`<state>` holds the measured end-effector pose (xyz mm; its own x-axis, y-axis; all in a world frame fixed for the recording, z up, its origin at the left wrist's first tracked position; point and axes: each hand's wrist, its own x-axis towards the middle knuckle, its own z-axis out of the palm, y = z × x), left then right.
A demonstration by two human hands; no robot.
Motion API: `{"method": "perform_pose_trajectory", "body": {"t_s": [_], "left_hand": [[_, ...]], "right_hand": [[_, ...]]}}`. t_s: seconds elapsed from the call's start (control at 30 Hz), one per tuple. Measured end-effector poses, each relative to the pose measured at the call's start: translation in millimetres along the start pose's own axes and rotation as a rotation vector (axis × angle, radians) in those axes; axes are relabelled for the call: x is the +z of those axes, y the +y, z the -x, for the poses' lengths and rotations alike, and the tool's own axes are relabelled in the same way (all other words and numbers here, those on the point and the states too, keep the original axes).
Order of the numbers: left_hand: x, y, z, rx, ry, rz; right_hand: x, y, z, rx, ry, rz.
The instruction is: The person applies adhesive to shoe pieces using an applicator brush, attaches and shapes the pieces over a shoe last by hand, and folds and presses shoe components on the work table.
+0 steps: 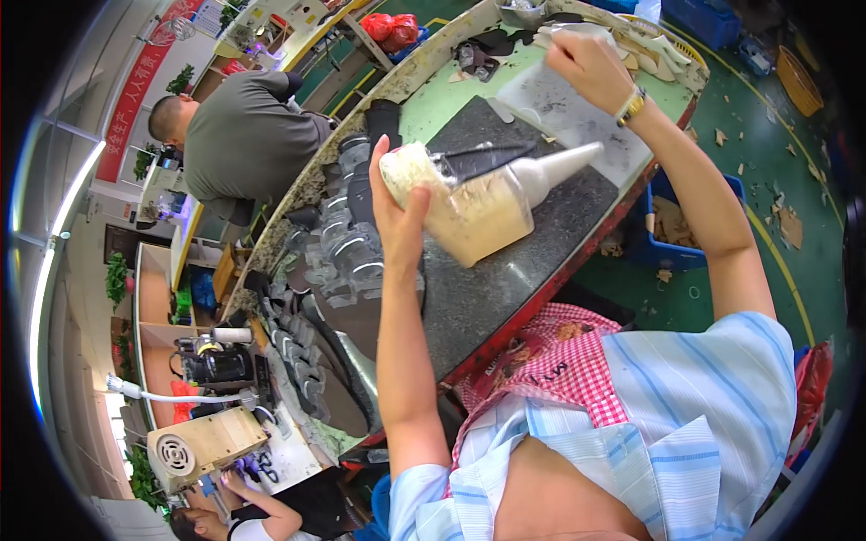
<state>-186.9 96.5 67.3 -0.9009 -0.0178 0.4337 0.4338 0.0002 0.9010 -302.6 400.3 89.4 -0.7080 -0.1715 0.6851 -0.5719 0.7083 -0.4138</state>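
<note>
My left hand (401, 203) is closed around a translucent squeeze bottle (487, 216) with cream-coloured contents. The bottle is tilted, its long whitish nozzle (573, 164) pointing right and upward. Its end by my fingers is crusted with pale residue. Just behind the bottle shows a thin black piece (492, 160), partly hidden. Below them is a dark speckled slab (469, 307) on the workbench. My right hand (591, 68) is closed in a fist over the far right of the bench, beside pale pieces (645, 56); what its fingers hold, if anything, is hidden.
Stacked dark grey cut pieces (347, 243) cover the bench's left side. A pale translucent sheet (550, 104) lies beyond the slab. On the floor at right stands a blue crate (672, 255) of scraps. A co-worker (253, 135) sits far left; another person is near a machine (207, 446), lower left.
</note>
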Motion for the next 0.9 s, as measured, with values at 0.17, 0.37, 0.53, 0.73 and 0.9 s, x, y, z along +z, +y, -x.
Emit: {"method": "perform_pose_trajectory", "body": {"t_s": [0.17, 0.37, 0.53, 0.73, 0.9], "left_hand": [[-4, -3, 4, 0.027, -0.058, 0.101], [-1, 2, 7, 0.037, -0.087, -0.026], [-12, -1, 12, 0.003, -0.089, 0.014], [14, -12, 16, 0.204, 0.079, -0.173], [35, 27, 47, 0.500, 0.231, -0.782]], "right_hand": [[-6, 34, 76, -0.216, -0.374, -0.258], [27, -4, 93, -0.125, -0.770, -0.050], [-22, 62, 98, 0.006, -0.707, -0.191], [-79, 11, 115, 0.063, -0.524, -0.542], [-74, -29, 134, 0.036, -0.508, -0.823]]}}
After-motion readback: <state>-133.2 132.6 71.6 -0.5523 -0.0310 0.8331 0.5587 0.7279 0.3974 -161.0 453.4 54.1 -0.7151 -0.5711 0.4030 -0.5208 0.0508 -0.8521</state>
